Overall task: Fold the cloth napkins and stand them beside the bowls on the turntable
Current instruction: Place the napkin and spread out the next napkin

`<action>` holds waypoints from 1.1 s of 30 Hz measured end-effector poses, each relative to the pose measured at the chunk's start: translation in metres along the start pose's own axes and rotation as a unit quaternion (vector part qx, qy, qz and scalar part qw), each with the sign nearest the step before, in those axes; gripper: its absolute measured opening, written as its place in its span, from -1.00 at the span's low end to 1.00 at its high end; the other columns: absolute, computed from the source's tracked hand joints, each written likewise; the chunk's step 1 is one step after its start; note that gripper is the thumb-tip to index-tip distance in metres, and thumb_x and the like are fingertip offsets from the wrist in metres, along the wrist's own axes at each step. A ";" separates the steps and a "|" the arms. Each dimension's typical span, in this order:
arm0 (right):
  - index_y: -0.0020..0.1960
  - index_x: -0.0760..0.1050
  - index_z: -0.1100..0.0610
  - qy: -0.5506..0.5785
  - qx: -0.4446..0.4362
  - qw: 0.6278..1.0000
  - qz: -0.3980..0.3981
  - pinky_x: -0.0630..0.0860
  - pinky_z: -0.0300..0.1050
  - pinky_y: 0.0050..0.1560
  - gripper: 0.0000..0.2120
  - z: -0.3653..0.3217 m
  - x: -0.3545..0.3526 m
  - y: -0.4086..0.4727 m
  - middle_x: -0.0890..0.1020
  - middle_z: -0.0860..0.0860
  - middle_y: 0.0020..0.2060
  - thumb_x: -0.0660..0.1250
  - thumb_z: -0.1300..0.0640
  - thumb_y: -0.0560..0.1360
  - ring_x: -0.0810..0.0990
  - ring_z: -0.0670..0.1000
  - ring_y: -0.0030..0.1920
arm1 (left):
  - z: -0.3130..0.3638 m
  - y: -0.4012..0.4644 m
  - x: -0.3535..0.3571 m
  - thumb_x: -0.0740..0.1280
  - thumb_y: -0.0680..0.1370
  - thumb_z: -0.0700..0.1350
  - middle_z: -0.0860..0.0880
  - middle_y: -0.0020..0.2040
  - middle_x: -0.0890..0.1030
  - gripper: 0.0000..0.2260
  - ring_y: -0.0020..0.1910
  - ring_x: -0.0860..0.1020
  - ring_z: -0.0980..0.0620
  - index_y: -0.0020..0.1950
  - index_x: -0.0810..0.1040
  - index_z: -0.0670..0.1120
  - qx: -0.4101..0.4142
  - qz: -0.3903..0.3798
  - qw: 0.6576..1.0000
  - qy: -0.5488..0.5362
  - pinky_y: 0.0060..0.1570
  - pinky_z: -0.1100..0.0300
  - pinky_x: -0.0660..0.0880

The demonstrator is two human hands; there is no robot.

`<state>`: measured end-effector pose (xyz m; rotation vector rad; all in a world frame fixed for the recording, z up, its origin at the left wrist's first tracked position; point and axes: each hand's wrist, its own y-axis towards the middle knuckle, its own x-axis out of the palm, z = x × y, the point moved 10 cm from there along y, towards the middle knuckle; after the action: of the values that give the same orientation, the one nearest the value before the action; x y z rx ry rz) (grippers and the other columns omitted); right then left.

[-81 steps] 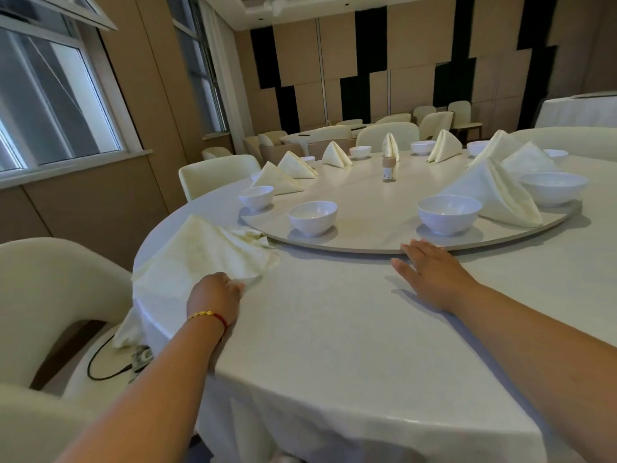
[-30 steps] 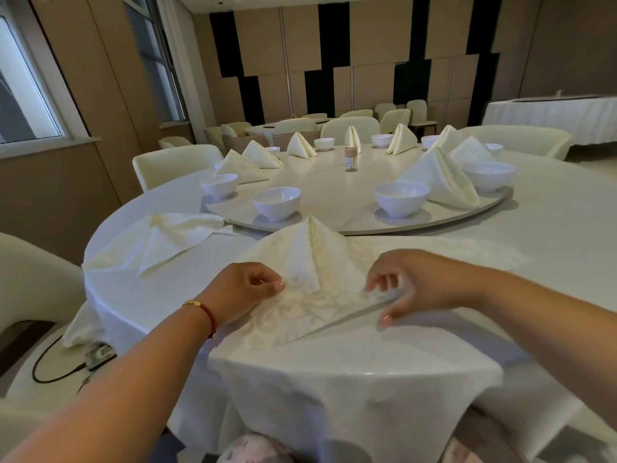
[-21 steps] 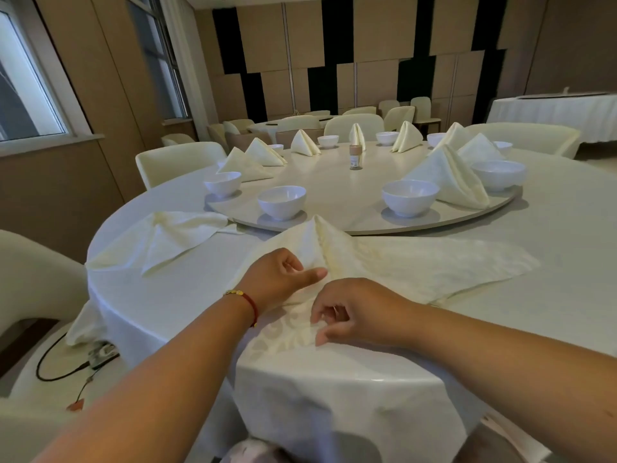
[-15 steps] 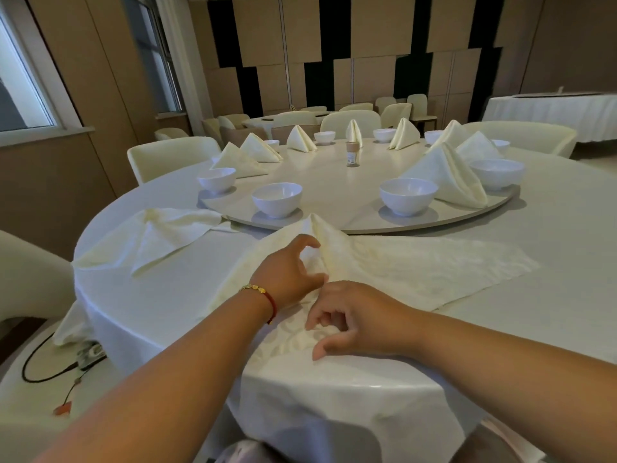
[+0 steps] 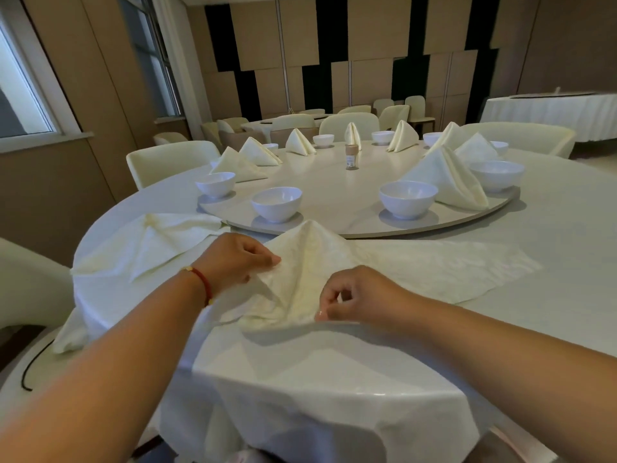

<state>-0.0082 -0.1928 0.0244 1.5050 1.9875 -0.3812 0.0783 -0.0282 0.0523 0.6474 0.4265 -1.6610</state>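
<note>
A cream cloth napkin (image 5: 417, 269) lies spread on the table in front of me, its near left part raised into a peak. My left hand (image 5: 237, 259) pinches a fold on the left side of that peak. My right hand (image 5: 354, 297) pinches the napkin's near edge. Behind it, the round turntable (image 5: 334, 192) carries several white bowls, the closest ones being the left bowl (image 5: 276, 203) and the right bowl (image 5: 408, 198). Folded napkins stand beside the farther bowls, the closest of them (image 5: 447, 180) at the right.
Another loose napkin (image 5: 147, 243) lies at the table's left edge. A small bottle (image 5: 351, 156) stands mid-turntable. Cream chairs ring the table, one (image 5: 170, 162) at the back left. A black cable (image 5: 33, 365) lies on the floor at the left. Another clothed table (image 5: 551, 113) stands far right.
The napkin was drawn from the left pile to the front of me and spread out. Both hands have closed in on its near left part, and the fold there has risen.
</note>
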 end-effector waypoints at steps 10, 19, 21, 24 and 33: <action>-0.25 0.49 0.11 0.133 0.201 0.966 0.098 0.23 -0.30 -0.52 -0.81 0.021 -0.076 0.044 0.42 -0.07 -0.59 0.47 0.12 0.45 0.29 -0.10 -0.56 | -0.021 0.017 -0.024 0.22 0.62 0.00 -0.08 -0.17 0.63 -0.65 -0.56 0.44 0.14 0.12 0.59 -0.27 -0.195 -0.098 0.945 -0.244 -0.59 0.37 0.44; -0.17 0.43 0.17 0.183 0.259 0.925 0.209 0.36 -0.36 -0.55 -0.83 0.033 -0.145 0.122 0.48 0.03 -0.35 0.34 0.17 0.56 0.48 -0.15 -0.55 | -0.001 0.075 -0.049 0.24 0.62 -0.17 -0.16 0.08 0.62 -0.74 -0.10 0.67 -0.11 0.30 0.45 -0.19 -0.165 -0.032 0.937 -0.305 -0.32 0.06 0.64; -0.02 0.45 0.20 0.207 0.247 0.914 0.246 0.44 -0.34 -0.52 -0.92 0.036 -0.161 0.141 0.50 0.05 -0.30 0.33 0.20 0.56 0.51 -0.12 -0.50 | 0.004 0.092 -0.053 0.23 0.63 -0.14 -0.16 0.16 0.60 -0.71 0.00 0.64 -0.14 0.35 0.43 -0.11 -0.146 -0.018 0.940 -0.309 -0.31 0.09 0.64; 0.33 0.38 0.25 0.184 0.176 0.914 0.317 0.50 -0.23 -0.36 -0.63 0.030 -0.193 0.163 0.56 0.07 -0.07 0.31 0.25 0.55 0.60 0.01 -0.13 | 0.007 0.113 -0.063 0.23 0.63 -0.02 -0.14 0.26 0.52 -0.64 0.05 0.62 -0.13 0.40 0.36 -0.09 -0.127 0.043 0.931 -0.340 -0.09 0.05 0.64; 0.21 0.52 0.09 -0.078 0.013 0.972 0.223 0.40 -0.18 -0.02 -0.74 0.008 -0.152 0.157 0.55 -0.02 0.13 0.34 0.04 0.54 0.51 -0.04 0.11 | 0.047 0.091 -0.056 0.24 0.58 0.10 -0.08 0.07 0.60 -0.68 0.02 0.59 -0.06 0.16 0.53 -0.11 0.117 0.105 0.988 0.004 0.16 -0.09 0.51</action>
<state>0.1678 -0.2651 0.1332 1.8179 1.4736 -0.3218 0.1643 -0.0309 0.1300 0.8435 0.1618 -1.5178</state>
